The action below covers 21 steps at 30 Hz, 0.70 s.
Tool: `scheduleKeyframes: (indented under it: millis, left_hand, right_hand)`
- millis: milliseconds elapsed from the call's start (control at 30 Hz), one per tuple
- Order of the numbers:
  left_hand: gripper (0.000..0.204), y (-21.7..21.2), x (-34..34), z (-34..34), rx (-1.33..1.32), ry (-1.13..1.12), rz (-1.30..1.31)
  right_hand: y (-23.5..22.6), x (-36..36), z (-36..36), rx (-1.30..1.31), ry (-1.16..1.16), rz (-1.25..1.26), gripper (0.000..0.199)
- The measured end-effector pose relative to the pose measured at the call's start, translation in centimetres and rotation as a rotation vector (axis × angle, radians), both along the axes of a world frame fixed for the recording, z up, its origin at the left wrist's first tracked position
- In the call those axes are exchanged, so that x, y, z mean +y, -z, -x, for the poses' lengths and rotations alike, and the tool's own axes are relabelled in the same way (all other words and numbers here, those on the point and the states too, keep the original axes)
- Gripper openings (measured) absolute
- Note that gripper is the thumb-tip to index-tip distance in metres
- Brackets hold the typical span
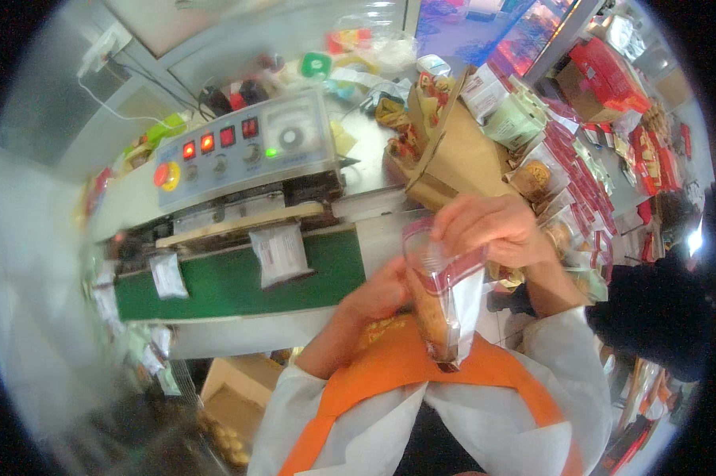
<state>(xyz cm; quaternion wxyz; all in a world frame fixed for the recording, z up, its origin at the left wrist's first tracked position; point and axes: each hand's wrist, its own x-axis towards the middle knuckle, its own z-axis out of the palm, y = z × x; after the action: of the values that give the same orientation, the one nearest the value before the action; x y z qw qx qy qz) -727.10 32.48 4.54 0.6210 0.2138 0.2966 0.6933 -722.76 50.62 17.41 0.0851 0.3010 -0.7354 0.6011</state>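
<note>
Head view: both hands on a cookie pouch in front of the band sealer

Head view, one frame. Clear pouch with red trim, holding what looks like a brown cookie, is held upright in the near centre, above the orange apron.

Left hand: curled around the pouch's lower left side, fingers closed against the film. It appears to carry the weight.

Right hand: fingers pinched down on the open top edge of the pouch. Judged: the mouth is kept flat and closed, with the contents settled toward the bottom.

Sealing machine stands to the left and farther off, on the surface. Grey control panel with red lit switches, a green lamp and a dial faces the person. Green conveyor belt runs along its near side. Two small white sachets lie on it: one near the middle, one toward the left. Both lie flat with top edges toward the sealing slot, presumably so the belt carries them through.

Far right: open brown cardboard box and rows of filled pouches, within reach of the right hand.
</note>
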Motion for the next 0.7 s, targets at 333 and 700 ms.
scheduleKeyframes:
  millis: [333, 700]
  left_hand:
    - [0.038, -2.2, -0.5, 0.9, 0.296, -0.596, 0.394]
    - [0.033, -0.2, -1.7, 1.7, 0.105, -0.629, 0.325]
  right_hand:
    - [7.3, -3.1, -0.1, -0.597, 0.361, 0.634, 0.049]
    - [7.9, -4.4, -0.3, -0.492, 0.485, 0.903, 0.048]
